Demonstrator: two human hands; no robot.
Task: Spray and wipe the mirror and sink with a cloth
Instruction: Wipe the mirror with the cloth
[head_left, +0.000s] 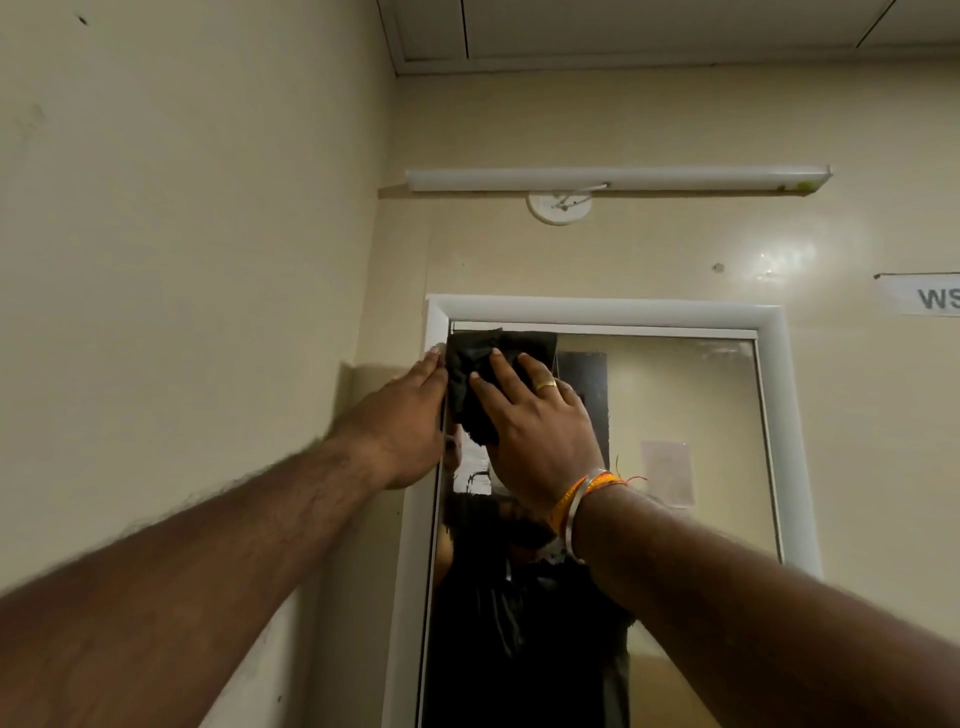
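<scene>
Against cream walls, the left hand rests with straight fingers on the white frame of the mirror, beside it the right hand presses a black cloth flat to the glass's top left corner, under a tube light, a paper sign far right.

Paper sign on right wall: letters "WS", rest cut off.

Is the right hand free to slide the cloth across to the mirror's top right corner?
Probably yes. The right hand presses the black cloth flat at the mirror's top left corner, and the glass to the right shows nothing in the way up to the white frame.
</scene>
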